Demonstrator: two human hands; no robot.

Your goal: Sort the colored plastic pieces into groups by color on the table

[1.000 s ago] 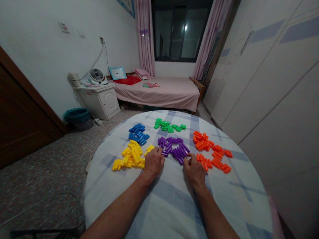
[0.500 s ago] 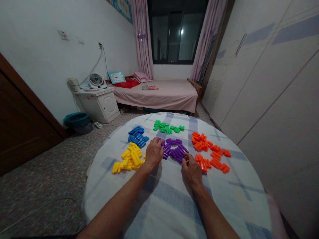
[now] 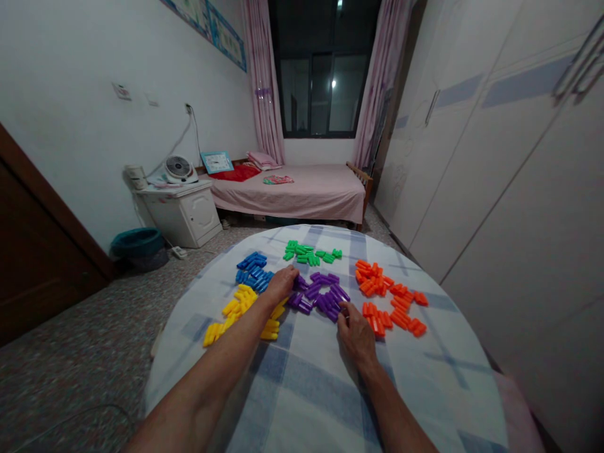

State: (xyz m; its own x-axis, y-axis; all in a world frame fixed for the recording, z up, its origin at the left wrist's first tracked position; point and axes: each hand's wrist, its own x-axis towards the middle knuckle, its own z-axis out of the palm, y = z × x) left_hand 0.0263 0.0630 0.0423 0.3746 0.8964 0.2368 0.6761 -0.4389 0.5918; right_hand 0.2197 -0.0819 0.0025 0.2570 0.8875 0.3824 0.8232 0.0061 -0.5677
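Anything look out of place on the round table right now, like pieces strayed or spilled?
The yellow plastic pieces look oddly split: the left forearm lies across their group, leaving a small cluster apart on its right. Nothing looks spilled off the table.

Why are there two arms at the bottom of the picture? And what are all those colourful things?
Those arms belong to the person wearing this camera on their head, so you see what they see as they look down at their own hands. There is no robot here, just two bare hands!

In front of them is a round table with a checked cloth on it. Small plastic pieces lie on it in groups by colour: blue pieces, yellow pieces, green pieces, purple pieces and orange pieces.

The left hand is by the blue and purple pieces. The right hand is by the purple and orange ones. I can't tell whether either hand is holding a piece.
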